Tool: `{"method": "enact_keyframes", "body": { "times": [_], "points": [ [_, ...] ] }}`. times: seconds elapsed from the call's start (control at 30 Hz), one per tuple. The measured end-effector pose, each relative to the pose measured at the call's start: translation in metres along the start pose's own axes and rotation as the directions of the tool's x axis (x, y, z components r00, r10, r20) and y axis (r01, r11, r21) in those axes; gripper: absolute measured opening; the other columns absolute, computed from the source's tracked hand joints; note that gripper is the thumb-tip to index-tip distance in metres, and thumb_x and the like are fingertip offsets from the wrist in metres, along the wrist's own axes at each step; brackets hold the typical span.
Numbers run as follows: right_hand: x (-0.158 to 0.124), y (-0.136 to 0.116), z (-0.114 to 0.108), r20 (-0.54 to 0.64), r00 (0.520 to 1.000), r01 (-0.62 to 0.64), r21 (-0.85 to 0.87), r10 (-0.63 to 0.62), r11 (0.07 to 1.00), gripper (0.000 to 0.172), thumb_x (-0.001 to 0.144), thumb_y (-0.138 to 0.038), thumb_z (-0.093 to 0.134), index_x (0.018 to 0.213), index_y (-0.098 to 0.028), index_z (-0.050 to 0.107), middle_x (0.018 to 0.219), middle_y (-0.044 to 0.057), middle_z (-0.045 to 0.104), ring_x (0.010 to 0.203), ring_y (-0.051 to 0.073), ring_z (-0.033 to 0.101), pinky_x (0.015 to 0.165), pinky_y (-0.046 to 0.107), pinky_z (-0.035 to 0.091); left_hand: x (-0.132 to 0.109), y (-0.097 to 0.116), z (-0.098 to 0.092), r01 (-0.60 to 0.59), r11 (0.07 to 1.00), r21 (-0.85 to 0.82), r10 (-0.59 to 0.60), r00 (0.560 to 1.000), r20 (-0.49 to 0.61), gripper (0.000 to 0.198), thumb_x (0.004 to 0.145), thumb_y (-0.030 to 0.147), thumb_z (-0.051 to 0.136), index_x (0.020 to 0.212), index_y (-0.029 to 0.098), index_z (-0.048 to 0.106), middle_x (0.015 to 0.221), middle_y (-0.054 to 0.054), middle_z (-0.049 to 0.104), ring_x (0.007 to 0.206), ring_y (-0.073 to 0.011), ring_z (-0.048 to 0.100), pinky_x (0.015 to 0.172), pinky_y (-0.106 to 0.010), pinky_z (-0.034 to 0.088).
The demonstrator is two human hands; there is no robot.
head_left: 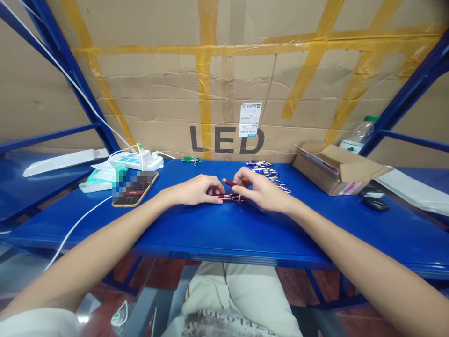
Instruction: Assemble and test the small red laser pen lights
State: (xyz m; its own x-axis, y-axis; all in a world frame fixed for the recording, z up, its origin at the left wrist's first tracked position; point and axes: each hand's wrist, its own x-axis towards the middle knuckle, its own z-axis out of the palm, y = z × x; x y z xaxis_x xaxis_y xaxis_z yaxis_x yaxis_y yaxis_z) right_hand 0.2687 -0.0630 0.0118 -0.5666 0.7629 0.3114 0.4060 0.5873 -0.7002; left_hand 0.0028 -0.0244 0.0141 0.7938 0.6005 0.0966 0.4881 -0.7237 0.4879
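My right hand (261,189) pinches a short red pen-like stick (229,182) with a silvery end, raised a little above the table and pointing left. Below it, several similar red sticks (229,198) lie side by side, with small metal clips at their right ends. My left hand (199,189) rests on the table with curled fingers, thumb and fingertips closed around the left ends of these sticks. Behind my right hand lies a group of blue and purple pen-like sticks with clips (266,173). Two or so green ones (192,160) sit farther back on the left.
A blue table (217,234) stands against a large cardboard box (150,93). To the left are a phone (135,189), a power strip (140,160) with white cables and a tissue pack (100,180). An open carton (338,168), a black mouse (375,203) and a bottle (361,133) are right.
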Motion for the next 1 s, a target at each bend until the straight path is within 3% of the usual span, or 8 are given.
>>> {"method": "enact_keyframes", "body": {
  "times": [0.17, 0.27, 0.37, 0.47, 0.57, 0.7, 0.87, 1.0],
  "points": [
    [0.004, 0.006, 0.000, -0.095, 0.994, 0.048, 0.021, -0.046, 0.999, 0.022, 0.105, -0.039, 0.060, 0.117, -0.022, 0.066, 0.109, 0.007, 0.071, 0.100, 0.024, 0.066, 0.089, 0.037, 0.052, 0.000, 0.002, 0.003, -0.035, 0.999, -0.017, 0.034, 0.997, -0.072, 0.037, 0.094, 0.047, 0.078, 0.118, 0.019, 0.077, 0.109, -0.007, 0.074, 0.092, -0.0208, 0.068, 0.080, -0.031, 0.051],
    [0.005, 0.008, 0.001, -0.116, 0.993, 0.029, 0.097, -0.018, 0.995, 0.022, 0.107, -0.043, 0.056, 0.104, -0.022, 0.062, 0.096, 0.003, 0.068, 0.084, 0.020, 0.063, 0.080, 0.034, 0.052, 0.000, 0.004, 0.002, -0.061, 0.998, -0.031, 0.054, 0.980, -0.191, 0.034, 0.096, 0.044, 0.074, 0.121, 0.020, 0.077, 0.111, -0.008, 0.076, 0.094, -0.0213, 0.069, 0.082, -0.032, 0.052],
    [0.004, 0.008, 0.002, -0.120, 0.993, 0.006, 0.125, 0.010, 0.992, 0.024, 0.109, -0.045, 0.053, 0.105, -0.022, 0.061, 0.090, 0.001, 0.068, 0.076, 0.018, 0.061, 0.074, 0.031, 0.051, 0.004, 0.003, 0.000, -0.044, 0.988, -0.147, -0.019, 0.914, -0.405, 0.033, 0.101, 0.047, 0.066, 0.117, 0.020, 0.078, 0.114, -0.009, 0.078, 0.097, -0.0228, 0.070, 0.086, -0.034, 0.053],
    [0.003, 0.005, 0.003, -0.130, 0.991, 0.032, 0.043, -0.026, 0.999, 0.030, 0.110, -0.046, 0.052, 0.113, -0.021, 0.068, 0.108, 0.007, 0.076, 0.100, 0.024, 0.070, 0.089, 0.036, 0.055, 0.009, -0.002, -0.002, -0.053, 0.906, -0.421, -0.201, 0.821, -0.535, 0.049, 0.099, 0.061, 0.067, 0.121, 0.019, 0.077, 0.110, -0.011, 0.078, 0.093, -0.0230, 0.070, 0.080, -0.033, 0.053],
    [0.002, 0.002, 0.003, -0.124, 0.989, 0.073, -0.053, -0.079, 0.996, 0.032, 0.111, -0.045, 0.051, 0.120, -0.022, 0.072, 0.129, 0.009, 0.077, 0.121, 0.029, 0.070, 0.106, 0.042, 0.053, 0.012, -0.005, -0.004, -0.135, 0.694, -0.708, -0.355, 0.791, -0.499, 0.064, 0.099, 0.074, 0.059, 0.124, 0.018, 0.075, 0.118, -0.014, 0.077, 0.098, -0.0230, 0.071, 0.077, -0.030, 0.055],
    [0.000, 0.000, 0.004, -0.090, 0.986, 0.128, -0.164, -0.144, 0.978, 0.034, 0.112, -0.041, 0.048, 0.127, -0.022, 0.073, 0.131, 0.010, 0.077, 0.121, 0.029, 0.072, 0.106, 0.043, 0.054, 0.011, -0.004, -0.007, -0.203, 0.479, -0.854, -0.361, 0.841, -0.403, 0.076, 0.100, 0.083, 0.045, 0.130, 0.018, 0.073, 0.137, -0.016, 0.073, 0.121, -0.0294, 0.070, 0.090, -0.035, 0.058],
    [0.000, 0.003, 0.001, -0.051, 0.980, 0.174, -0.249, -0.193, 0.953, 0.031, 0.112, -0.038, 0.051, 0.125, -0.021, 0.073, 0.125, 0.011, 0.079, 0.112, 0.028, 0.074, 0.100, 0.041, 0.055, 0.008, -0.002, -0.009, -0.209, 0.429, -0.879, -0.362, 0.852, -0.379, 0.086, 0.100, 0.087, 0.033, 0.138, 0.019, 0.069, 0.149, -0.017, 0.068, 0.140, -0.0366, 0.061, 0.103, -0.045, 0.057],
    [0.000, 0.004, 0.000, -0.021, 0.991, 0.124, -0.282, -0.135, 0.951, 0.029, 0.112, -0.037, 0.051, 0.124, -0.022, 0.072, 0.117, 0.009, 0.081, 0.101, 0.027, 0.075, 0.090, 0.038, 0.055, 0.008, -0.001, -0.009, -0.211, 0.446, -0.870, -0.375, 0.838, -0.396, 0.088, 0.099, 0.088, 0.032, 0.139, 0.019, 0.070, 0.153, -0.017, 0.065, 0.144, -0.0386, 0.058, 0.106, -0.049, 0.056]
  ]
}}
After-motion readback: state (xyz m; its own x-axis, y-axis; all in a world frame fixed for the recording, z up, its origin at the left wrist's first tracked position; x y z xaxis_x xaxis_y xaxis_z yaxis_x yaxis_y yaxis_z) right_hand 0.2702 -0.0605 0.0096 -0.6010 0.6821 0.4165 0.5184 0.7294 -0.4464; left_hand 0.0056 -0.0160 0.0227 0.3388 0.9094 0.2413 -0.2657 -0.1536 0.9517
